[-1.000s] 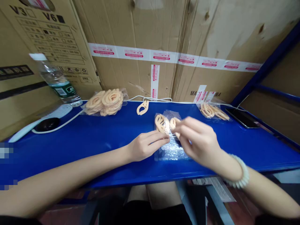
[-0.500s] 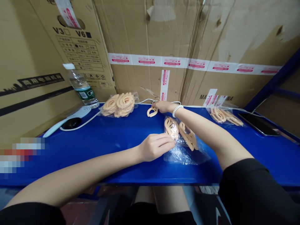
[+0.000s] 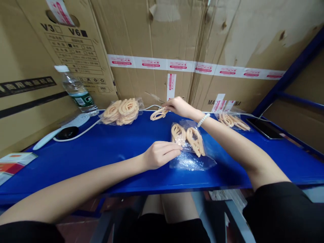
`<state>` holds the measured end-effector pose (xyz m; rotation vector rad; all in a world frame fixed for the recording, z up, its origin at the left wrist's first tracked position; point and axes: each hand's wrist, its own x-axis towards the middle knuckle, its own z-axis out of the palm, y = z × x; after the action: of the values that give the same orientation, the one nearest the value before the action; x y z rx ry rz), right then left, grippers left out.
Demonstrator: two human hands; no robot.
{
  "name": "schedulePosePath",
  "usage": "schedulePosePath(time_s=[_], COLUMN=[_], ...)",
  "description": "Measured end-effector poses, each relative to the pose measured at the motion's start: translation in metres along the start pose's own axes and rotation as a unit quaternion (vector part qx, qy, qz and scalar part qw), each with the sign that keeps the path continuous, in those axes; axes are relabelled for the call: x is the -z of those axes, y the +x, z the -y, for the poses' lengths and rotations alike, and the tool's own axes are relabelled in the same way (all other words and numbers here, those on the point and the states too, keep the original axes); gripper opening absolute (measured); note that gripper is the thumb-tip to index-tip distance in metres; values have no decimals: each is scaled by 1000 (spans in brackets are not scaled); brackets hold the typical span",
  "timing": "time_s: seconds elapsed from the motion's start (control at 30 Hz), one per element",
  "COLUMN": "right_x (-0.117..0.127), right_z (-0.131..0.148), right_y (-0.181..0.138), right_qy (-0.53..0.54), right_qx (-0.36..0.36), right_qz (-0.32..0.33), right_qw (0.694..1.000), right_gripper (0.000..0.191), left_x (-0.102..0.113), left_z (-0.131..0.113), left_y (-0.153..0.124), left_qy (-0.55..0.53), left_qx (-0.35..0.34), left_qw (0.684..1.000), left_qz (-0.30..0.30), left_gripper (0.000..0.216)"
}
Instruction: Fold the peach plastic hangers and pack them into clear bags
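Note:
My right hand (image 3: 179, 106), a pale beaded bracelet on its wrist, pinches a beige oval plastic piece (image 3: 157, 114) with slots cut through it. The piece hangs tilted near the back edge of the table. In front of it lies a clear plastic bag (image 3: 193, 163) holding more beige slotted pieces (image 3: 194, 140). My left hand (image 3: 162, 154) is closed, its fingertips on the left edge of this bag. Another clear bag with a stack of beige pieces (image 3: 128, 109) sits at back left. A further bagged group (image 3: 231, 120) is at back right.
Large cardboard boxes (image 3: 141, 33) wall in the back of the blue table (image 3: 121, 141). At left stand a water bottle (image 3: 79, 96), a light blue handled object (image 3: 60, 130), a black round object (image 3: 67, 132) and a small carton (image 3: 15, 163). A phone (image 3: 264, 128) lies at right; a white cable runs behind.
My right hand has raised the beige piece off the table and tilted it. My left hand stays at the bag's edge. The whole view has shifted a little.

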<state>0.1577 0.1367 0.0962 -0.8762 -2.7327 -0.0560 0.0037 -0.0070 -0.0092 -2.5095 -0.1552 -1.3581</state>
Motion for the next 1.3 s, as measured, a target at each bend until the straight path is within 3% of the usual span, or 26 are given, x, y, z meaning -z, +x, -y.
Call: schedulePosePath(time_s=[0.1, 0.2, 0.27, 0.33, 0.47, 0.63, 0.73, 0.87, 1.0, 1.13, 1.3], right_x=[31, 59, 68, 66, 35, -1, -14, -36, -43, -18, 1], right_z=[26, 67, 98, 128, 172, 189, 183, 173, 176, 166, 122], right_y=[-51, -119, -165, -205, -254, -245, -218, -192, -206, -245, -269], right_qy=[50, 55, 37, 41, 42, -52, -183, -256, -184, 11, 88], right_qx=[29, 17, -5, -16, -58, -4, 34, -33, -67, -76, -47], right_qz=[-190, -292, -311, -316, -284, -247, -258, -232, -226, -269, -108], right_qw=[980, 955, 950, 948, 956, 968, 948, 938, 954, 960, 989], right_gripper=[15, 8, 2, 12, 21, 23, 24, 24, 25, 35, 77], left_x=[1, 1, 0, -1, 0, 4, 6, 10, 17, 23, 26], left_z=[-1, -3, -4, -5, -8, -15, -23, -36, -49, -64, -80], left_y=[0, -1, -1, -1, 3, 11, 13, 14, 12, 8, 6], left_qy=[-9, -37, -43, -37, -34, -25, -23, -3, 3, -7, 1], left_qx=[4, 27, 45, 61, 97, 107, 107, 112, 116, 143, 199], left_qw=[1000, 999, 998, 997, 993, 993, 992, 993, 993, 990, 980], left_qz=[0, 3, -5, -25, -55, -53, -57, -42, -8, 7, -5], left_gripper=[14, 13, 12, 10, 9, 9, 8, 10, 13, 14, 16])
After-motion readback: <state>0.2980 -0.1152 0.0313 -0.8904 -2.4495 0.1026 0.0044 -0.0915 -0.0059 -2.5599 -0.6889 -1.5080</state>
